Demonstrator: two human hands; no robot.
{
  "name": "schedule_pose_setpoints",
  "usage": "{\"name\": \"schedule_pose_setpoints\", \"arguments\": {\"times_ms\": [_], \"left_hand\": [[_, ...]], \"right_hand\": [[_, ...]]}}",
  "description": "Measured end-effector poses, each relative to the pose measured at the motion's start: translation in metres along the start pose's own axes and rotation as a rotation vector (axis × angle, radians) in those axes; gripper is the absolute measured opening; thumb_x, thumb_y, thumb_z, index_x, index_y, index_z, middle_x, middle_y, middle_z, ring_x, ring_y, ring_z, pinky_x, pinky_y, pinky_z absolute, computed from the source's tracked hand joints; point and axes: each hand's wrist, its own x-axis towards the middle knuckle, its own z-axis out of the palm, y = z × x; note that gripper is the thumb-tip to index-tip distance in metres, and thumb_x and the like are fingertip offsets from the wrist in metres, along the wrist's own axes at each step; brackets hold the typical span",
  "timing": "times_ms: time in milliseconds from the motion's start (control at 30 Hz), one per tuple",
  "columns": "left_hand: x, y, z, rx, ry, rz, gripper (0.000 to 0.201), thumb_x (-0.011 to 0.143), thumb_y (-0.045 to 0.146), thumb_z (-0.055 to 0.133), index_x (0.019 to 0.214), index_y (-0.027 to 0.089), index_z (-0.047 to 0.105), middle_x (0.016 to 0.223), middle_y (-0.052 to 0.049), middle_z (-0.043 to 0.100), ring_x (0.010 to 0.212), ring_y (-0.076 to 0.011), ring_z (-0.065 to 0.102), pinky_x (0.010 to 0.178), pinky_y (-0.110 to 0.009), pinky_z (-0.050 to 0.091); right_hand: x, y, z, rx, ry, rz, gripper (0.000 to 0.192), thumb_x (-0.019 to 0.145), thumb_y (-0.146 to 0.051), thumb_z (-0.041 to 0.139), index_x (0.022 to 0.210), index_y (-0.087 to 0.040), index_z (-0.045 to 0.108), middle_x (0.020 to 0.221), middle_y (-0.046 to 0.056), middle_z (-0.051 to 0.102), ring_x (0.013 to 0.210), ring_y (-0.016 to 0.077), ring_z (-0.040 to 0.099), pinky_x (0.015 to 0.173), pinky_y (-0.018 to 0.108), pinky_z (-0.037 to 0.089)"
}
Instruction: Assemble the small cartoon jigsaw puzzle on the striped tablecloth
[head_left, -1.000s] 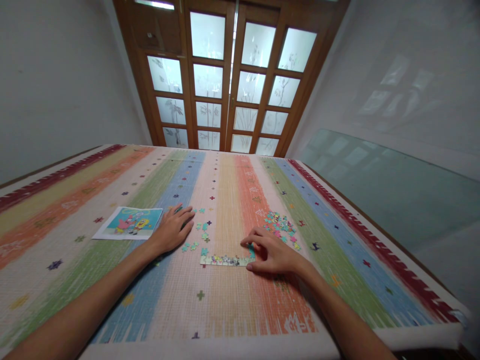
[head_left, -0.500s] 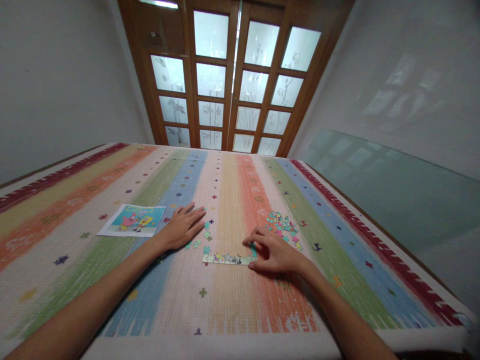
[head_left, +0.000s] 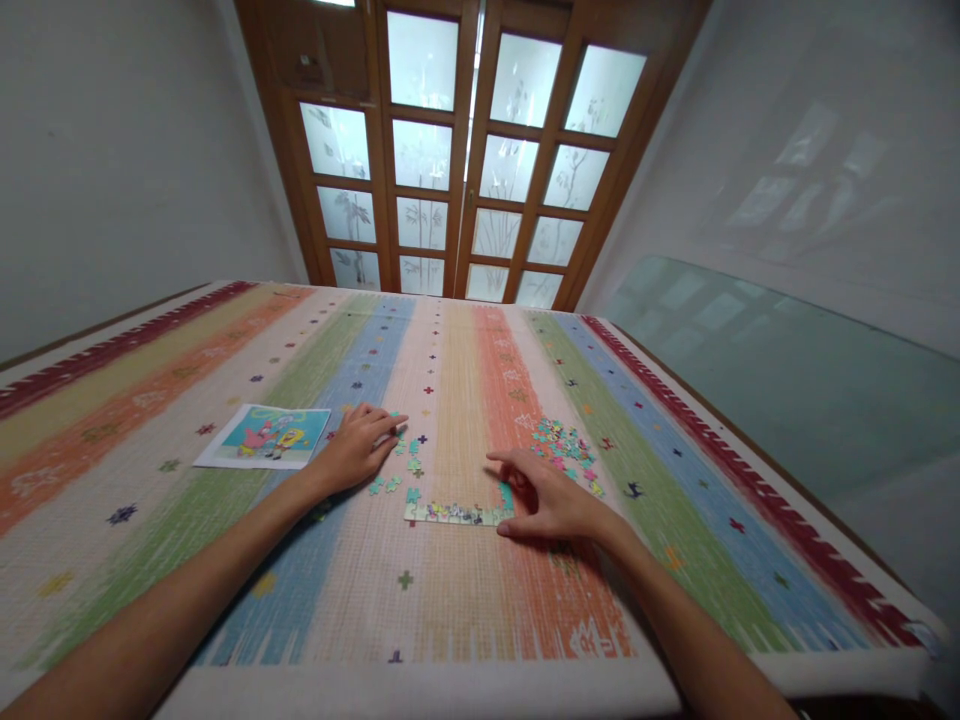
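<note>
From my end of the head cam, the joined puzzle strip [head_left: 454, 515] lies flat on the striped cloth [head_left: 465, 600], near edge toward me, with a turquoise end standing up on each side, so it's a shallow U. The right hand [head_left: 544, 495] is at its right end, thumb by the bottom corner and index stretched out past the top, so there's a wide gap between them; I'd guess it's there to steady that corner, but I can't tell if the curled fingers touch anything. The left hand [head_left: 360, 445] lies low by the loose turquoise pieces [head_left: 393, 484], fingers a bit spread, index reaching furthest; can't tell if a piece is under them. Picture sheet [head_left: 270, 436] sits left of it, probably for easy glancing, and the mixed pile [head_left: 564, 445] is just beyond the right hand, likely for handy reach.
</note>
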Motion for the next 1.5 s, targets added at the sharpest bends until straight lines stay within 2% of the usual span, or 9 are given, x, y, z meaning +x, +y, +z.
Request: {"name": "schedule_pose_setpoints", "arguments": {"times_ms": [200,400,533,767,967,1067,1233,1367,1500], "left_hand": [[0.000,-0.001,-0.002,0.018,-0.027,-0.029,0.028,0.099,0.031,0.049,0.111,0.023,0.073,0.103,-0.007,0.067,0.098,-0.0262,0.053,0.091,-0.042,0.040],[0.001,0.003,-0.009,-0.051,-0.055,-0.109,0.020,0.092,0.030,0.053,0.096,0.019,0.069,0.100,-0.008,0.068,0.098,-0.0275,0.054,0.096,-0.045,0.040],[0.002,0.006,-0.016,-0.173,-0.039,-0.164,0.014,0.087,0.030,0.057,0.090,0.020,0.066,0.092,-0.006,0.069,0.095,-0.0260,0.057,0.092,-0.041,0.043],[0.001,0.027,-0.022,-0.520,-0.105,-0.234,0.026,0.087,0.041,0.060,0.096,0.018,0.068,0.088,-0.006,0.070,0.076,-0.0192,0.059,0.073,-0.033,0.046],[-0.004,0.051,-0.018,-0.807,-0.193,-0.220,0.035,0.090,0.041,0.060,0.114,0.018,0.071,0.109,-0.012,0.073,0.089,-0.0216,0.064,0.080,-0.037,0.050],[-0.006,0.053,-0.018,-0.860,-0.223,-0.266,0.035,0.088,0.040,0.063,0.111,0.018,0.075,0.102,-0.010,0.074,0.084,-0.0208,0.063,0.077,-0.036,0.049],[-0.011,0.053,-0.020,-0.990,-0.236,-0.460,0.030,0.081,0.040,0.070,0.095,0.014,0.076,0.079,-0.008,0.072,0.072,-0.0191,0.061,0.070,-0.033,0.048],[-0.014,0.053,-0.020,-1.053,-0.244,-0.534,0.033,0.082,0.042,0.070,0.095,0.013,0.076,0.080,-0.010,0.072,0.071,-0.0196,0.063,0.070,-0.034,0.051],[-0.015,0.050,-0.018,-0.999,-0.213,-0.530,0.035,0.083,0.043,0.069,0.100,0.014,0.078,0.088,-0.013,0.076,0.079,-0.0232,0.066,0.075,-0.036,0.052]], "right_hand": [[-0.002,0.004,0.001,0.055,0.005,0.055,0.092,0.065,-0.029,0.087,0.148,-0.023,0.046,0.111,0.006,0.062,0.104,0.0262,0.063,0.093,0.040,0.050],[-0.003,0.008,-0.001,0.047,-0.009,0.060,0.104,0.063,-0.029,0.088,0.155,-0.025,0.039,0.110,0.006,0.062,0.097,0.0248,0.062,0.089,0.039,0.050],[-0.002,0.008,-0.001,0.049,-0.013,0.054,0.105,0.063,-0.029,0.087,0.156,-0.026,0.038,0.110,0.007,0.062,0.096,0.0253,0.061,0.089,0.041,0.050],[-0.002,0.003,-0.001,0.058,0.001,0.045,0.097,0.067,-0.033,0.085,0.154,-0.024,0.042,0.107,0.007,0.061,0.091,0.0228,0.059,0.084,0.039,0.050],[-0.001,0.001,-0.001,0.015,0.014,-0.004,0.081,0.074,-0.037,0.082,0.148,-0.023,0.050,0.102,0.006,0.062,0.086,0.0208,0.057,0.077,0.035,0.048],[-0.001,0.001,-0.002,0.018,0.000,0.002,0.080,0.073,-0.037,0.083,0.146,-0.024,0.051,0.104,0.006,0.062,0.085,0.0204,0.057,0.077,0.035,0.048],[-0.003,0.004,-0.002,0.048,-0.010,0.028,0.088,0.068,-0.034,0.086,0.147,-0.025,0.049,0.107,0.006,0.062,0.090,0.0215,0.058,0.083,0.037,0.049],[-0.002,0.005,-0.001,0.053,-0.010,0.032,0.087,0.067,-0.032,0.086,0.147,-0.026,0.050,0.108,0.006,0.062,0.091,0.0219,0.058,0.085,0.038,0.050],[-0.002,0.003,-0.003,0.033,-0.016,0.019,0.085,0.068,-0.032,0.084,0.147,-0.026,0.051,0.108,0.005,0.062,0.091,0.0216,0.059,0.084,0.038,0.050]]}}
